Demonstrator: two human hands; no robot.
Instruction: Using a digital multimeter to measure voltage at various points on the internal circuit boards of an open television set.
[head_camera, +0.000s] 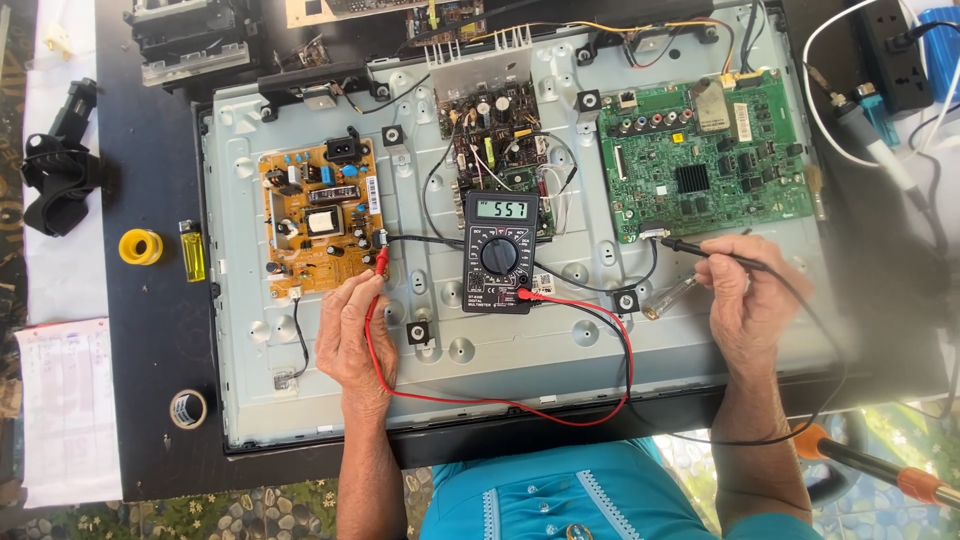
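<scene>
On the metal panel (520, 330), the red probe (381, 262) is being pinched by the left hand (352, 335) against the orange board (320, 215); the black probe (700, 248), lying leftward, is being gripped by the right hand (748, 295) below the green board (710, 150).
</scene>
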